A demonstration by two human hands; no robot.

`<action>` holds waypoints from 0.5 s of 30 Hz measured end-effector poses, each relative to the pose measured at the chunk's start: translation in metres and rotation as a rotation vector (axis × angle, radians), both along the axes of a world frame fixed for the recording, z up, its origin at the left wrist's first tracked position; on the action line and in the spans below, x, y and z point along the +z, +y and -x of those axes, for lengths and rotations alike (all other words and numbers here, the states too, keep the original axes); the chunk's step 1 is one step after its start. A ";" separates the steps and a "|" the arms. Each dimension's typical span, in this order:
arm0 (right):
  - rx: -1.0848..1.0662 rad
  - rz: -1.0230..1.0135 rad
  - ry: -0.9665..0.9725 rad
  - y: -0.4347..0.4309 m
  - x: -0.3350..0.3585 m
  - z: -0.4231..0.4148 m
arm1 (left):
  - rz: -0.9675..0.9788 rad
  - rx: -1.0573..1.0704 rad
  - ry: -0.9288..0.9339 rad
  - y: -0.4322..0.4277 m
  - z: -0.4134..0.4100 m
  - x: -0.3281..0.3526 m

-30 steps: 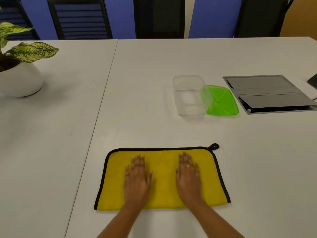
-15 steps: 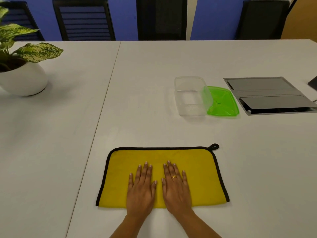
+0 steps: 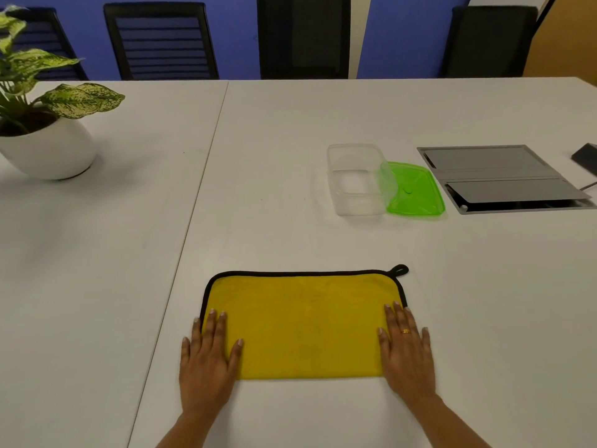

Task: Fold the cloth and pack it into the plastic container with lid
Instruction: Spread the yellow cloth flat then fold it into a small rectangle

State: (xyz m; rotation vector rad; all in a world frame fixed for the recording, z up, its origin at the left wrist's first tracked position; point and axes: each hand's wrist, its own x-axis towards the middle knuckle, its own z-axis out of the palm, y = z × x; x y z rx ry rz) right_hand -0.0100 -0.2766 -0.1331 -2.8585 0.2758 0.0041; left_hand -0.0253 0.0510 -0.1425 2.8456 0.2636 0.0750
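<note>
A yellow cloth point(image 3: 303, 324) with black trim and a small loop at its far right corner lies flat on the white table, folded once into a wide rectangle. My left hand point(image 3: 208, 360) rests flat on its left end, fingers straight. Over the cloth's right end lies my right hand point(image 3: 405, 349), flat, with a ring on one finger. Farther back and to the right stands the clear plastic container point(image 3: 357, 179), open and empty. Its green lid point(image 3: 415, 190) lies beside it on the right, touching it.
A grey panel point(image 3: 504, 177) is set in the table right of the lid, a dark device point(image 3: 586, 161) beyond it. A potted plant in a white pot point(image 3: 48, 150) stands at far left. A seam point(image 3: 197, 208) splits the tables. Black chairs point(image 3: 160, 40) line the far edge.
Both hands slid apart across the cloth, from side by side at its middle to its left and right ends. The cloth stayed in place.
</note>
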 end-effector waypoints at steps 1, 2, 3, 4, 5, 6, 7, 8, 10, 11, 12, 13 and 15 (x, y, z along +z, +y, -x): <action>-0.020 -0.015 -0.002 -0.003 0.000 0.001 | 0.013 0.007 0.014 0.004 0.001 0.001; -0.037 -0.033 -0.003 -0.006 0.000 0.001 | 0.017 0.014 0.031 0.007 0.002 0.001; -0.057 -0.055 0.001 -0.008 0.000 0.001 | 0.007 0.019 0.045 0.009 0.003 0.002; -0.076 -0.079 0.004 -0.008 0.001 0.000 | -0.009 0.020 0.067 0.009 0.002 0.003; -0.100 -0.110 0.004 -0.008 0.004 0.000 | -0.023 0.018 0.089 0.008 0.002 0.004; -0.128 -0.147 -0.001 -0.007 0.008 -0.001 | -0.034 0.021 0.096 0.007 0.002 0.004; -0.160 -0.175 -0.009 -0.005 0.013 -0.002 | -0.038 0.028 0.103 0.005 0.002 0.005; -0.196 -0.191 -0.016 -0.004 0.017 -0.003 | -0.034 0.040 0.106 0.002 0.001 0.007; -0.318 -0.218 0.002 -0.003 0.028 -0.007 | -0.008 0.058 0.092 -0.005 -0.001 0.013; -0.404 -0.272 0.019 -0.003 0.033 -0.010 | 0.003 0.052 0.081 -0.010 -0.002 0.018; -0.490 -0.356 0.037 -0.004 0.036 -0.013 | 0.017 0.026 0.074 -0.016 -0.002 0.022; -0.561 -0.440 0.064 -0.005 0.039 -0.016 | 0.034 -0.013 0.060 -0.023 -0.001 0.024; -0.631 -0.538 0.131 -0.008 0.040 -0.021 | 0.085 -0.108 0.051 -0.037 0.000 0.025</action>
